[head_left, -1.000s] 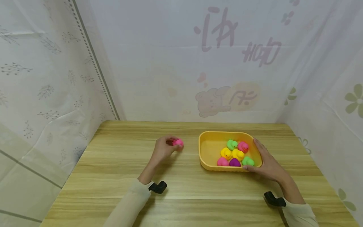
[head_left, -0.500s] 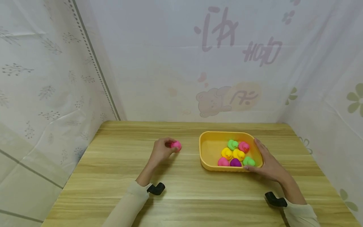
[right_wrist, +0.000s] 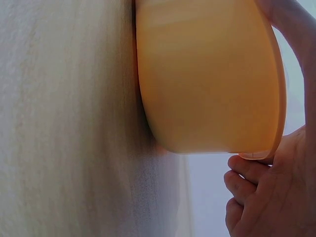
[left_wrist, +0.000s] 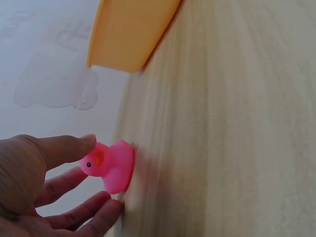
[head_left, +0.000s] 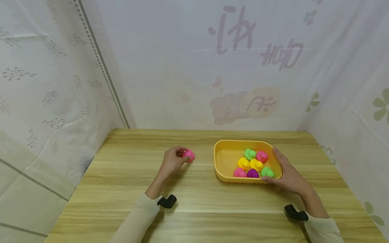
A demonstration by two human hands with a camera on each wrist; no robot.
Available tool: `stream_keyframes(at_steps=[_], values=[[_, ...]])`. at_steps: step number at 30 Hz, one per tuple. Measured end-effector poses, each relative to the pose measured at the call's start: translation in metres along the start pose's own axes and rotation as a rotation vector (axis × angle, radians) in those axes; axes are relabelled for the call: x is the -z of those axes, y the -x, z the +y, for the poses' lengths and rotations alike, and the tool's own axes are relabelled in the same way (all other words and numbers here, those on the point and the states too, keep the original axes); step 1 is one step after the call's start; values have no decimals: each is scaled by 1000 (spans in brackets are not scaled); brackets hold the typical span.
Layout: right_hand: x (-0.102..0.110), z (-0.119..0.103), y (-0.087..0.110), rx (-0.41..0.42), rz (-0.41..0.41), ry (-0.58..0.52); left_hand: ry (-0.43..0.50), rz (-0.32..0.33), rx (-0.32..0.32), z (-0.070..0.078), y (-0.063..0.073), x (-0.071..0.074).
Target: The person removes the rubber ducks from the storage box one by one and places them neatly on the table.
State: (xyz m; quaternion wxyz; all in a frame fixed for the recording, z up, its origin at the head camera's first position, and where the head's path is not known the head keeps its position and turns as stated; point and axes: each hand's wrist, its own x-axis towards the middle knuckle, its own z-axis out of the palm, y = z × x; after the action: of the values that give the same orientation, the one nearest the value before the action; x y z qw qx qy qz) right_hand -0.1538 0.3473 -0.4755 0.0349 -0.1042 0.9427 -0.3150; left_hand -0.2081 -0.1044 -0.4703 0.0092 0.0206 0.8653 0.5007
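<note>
A pink rubber duck (left_wrist: 112, 165) sits upright on the table, left of the yellow plastic bin (head_left: 226, 177). My left hand (head_left: 174, 160) holds this duck, its thumb against the head and its fingers curved around the other side. The right hand (head_left: 288, 177) grips the bin's right end, with the thumb at the near rim and the fingers along the far right corner. Inside the bin lie several small rubber ducks: yellow (head_left: 243, 164), green (head_left: 250, 154), pink (head_left: 261, 156) and a purple toy (head_left: 253, 173) partly hidden by the near wall.
The wooden table (head_left: 197, 209) runs back to a pale printed curtain (head_left: 170, 67), with more curtain at both sides. A black bracket is on each wrist, left (head_left: 167, 201) and right (head_left: 295, 213).
Over the past second my left hand and the pink duck have shifted slightly left and toward me, then stayed nearly still. The right hand keeps its grip on the bin.
</note>
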Motion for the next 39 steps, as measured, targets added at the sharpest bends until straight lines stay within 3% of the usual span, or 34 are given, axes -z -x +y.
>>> stream_keyframes(at_steps=[6, 16, 33, 39], values=[[0, 1, 0, 5, 1, -5, 10, 20, -3, 6, 1, 5], [0, 0, 0, -3, -3, 2, 25, 10, -69, 24, 2, 4], [-1, 0, 0, -11, -4, 5, 83, -45, -188, 48, 7, -15], [0, 0, 0, -8, -2, 4, 106, -69, -260, 57, 6, -25]])
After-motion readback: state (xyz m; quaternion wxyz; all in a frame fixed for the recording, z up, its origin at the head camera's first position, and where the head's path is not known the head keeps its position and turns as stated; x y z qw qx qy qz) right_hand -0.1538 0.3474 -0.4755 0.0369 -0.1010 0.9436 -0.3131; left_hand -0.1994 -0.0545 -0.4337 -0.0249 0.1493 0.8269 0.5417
